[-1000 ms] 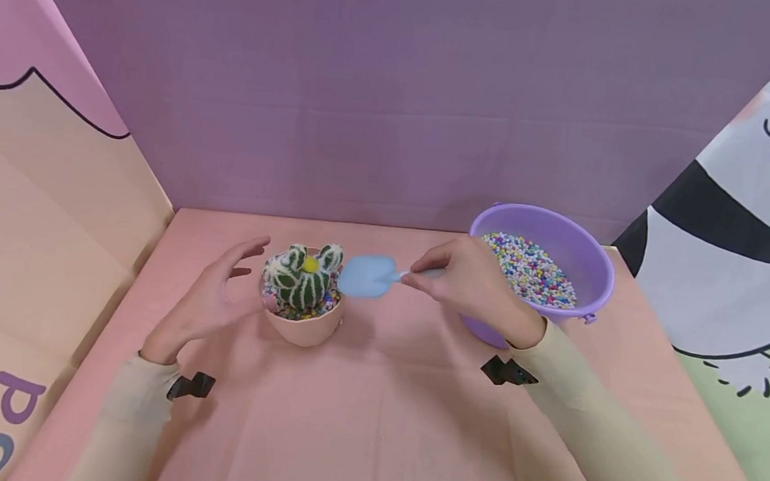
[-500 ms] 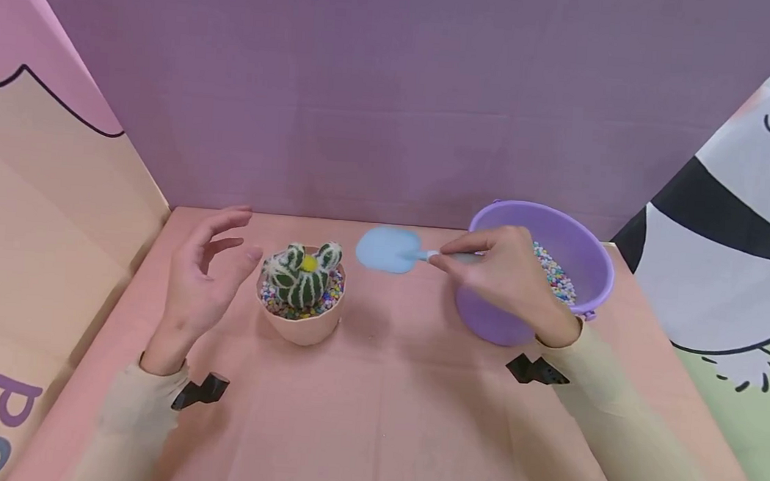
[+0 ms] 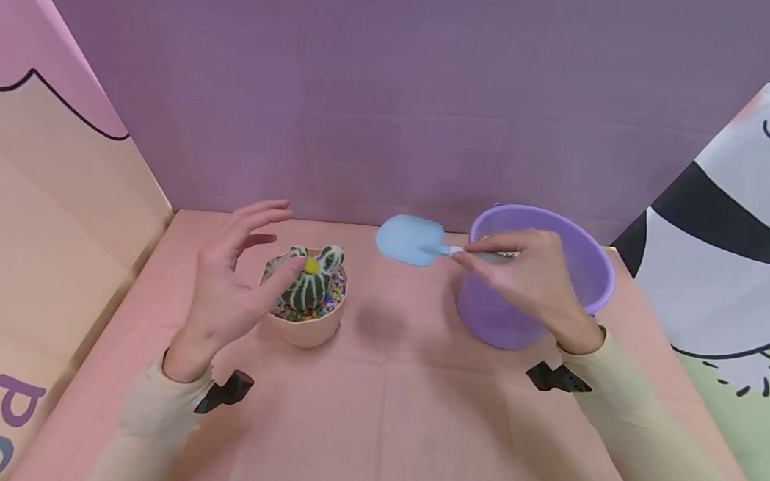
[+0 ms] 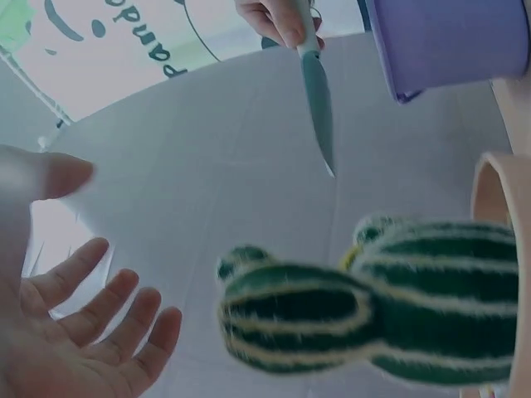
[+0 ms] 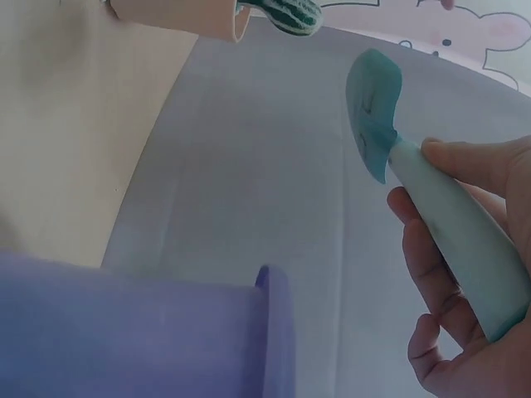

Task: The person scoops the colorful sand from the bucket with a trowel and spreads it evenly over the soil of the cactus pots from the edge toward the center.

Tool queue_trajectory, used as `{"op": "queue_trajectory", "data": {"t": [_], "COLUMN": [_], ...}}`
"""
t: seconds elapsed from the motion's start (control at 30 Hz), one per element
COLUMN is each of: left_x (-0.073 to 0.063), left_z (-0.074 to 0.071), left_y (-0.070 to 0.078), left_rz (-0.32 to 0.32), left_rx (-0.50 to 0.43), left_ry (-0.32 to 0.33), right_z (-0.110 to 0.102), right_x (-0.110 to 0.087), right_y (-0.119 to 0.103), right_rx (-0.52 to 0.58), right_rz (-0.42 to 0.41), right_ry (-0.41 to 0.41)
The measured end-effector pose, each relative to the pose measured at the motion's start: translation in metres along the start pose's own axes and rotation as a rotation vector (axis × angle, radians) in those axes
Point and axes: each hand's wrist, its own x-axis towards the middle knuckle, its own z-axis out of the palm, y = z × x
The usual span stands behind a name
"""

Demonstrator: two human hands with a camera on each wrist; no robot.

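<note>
In the head view a light blue toy shovel hangs in the air between pot and bucket, its blade pointing left. My right hand pinches its handle between thumb and fingers. My left hand is raised beside the cactus, fingers loosely bent and holding nothing. Its thumb covers part of the cactus in the head view; the left wrist view shows the hand apart from it. The cactus, with a yellow flower, stands in a peach pot with coloured pebbles round it.
A purple bucket stands at the right back of the pink table. Its contents are mostly hidden by my right hand. A purple cloth wall rises behind, and printed panels flank both sides.
My right hand has carried the shovel rightward and away from the pot, to in front of the bucket. The left hand has lifted, moved off the pot, then come back rightward above its edge.
</note>
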Motion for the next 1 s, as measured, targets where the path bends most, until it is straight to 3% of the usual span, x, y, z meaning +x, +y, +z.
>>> {"op": "queue_trajectory", "data": {"t": [0.3,1.0], "left_x": [0.004,0.004], "left_z": [0.015,0.041], "left_y": [0.005,-0.001], "left_rz": [0.003,0.048], "left_rx": [0.008,-0.006], "left_ry": [-0.021,-0.065], "right_z": [-0.010,-0.009], "right_x": [-0.004,-0.014], "right_y": [0.005,0.025], "right_rx": [-0.005,-0.043], "right_rz": [0.069,0.029], "right_ry": [0.015,0.131]}}
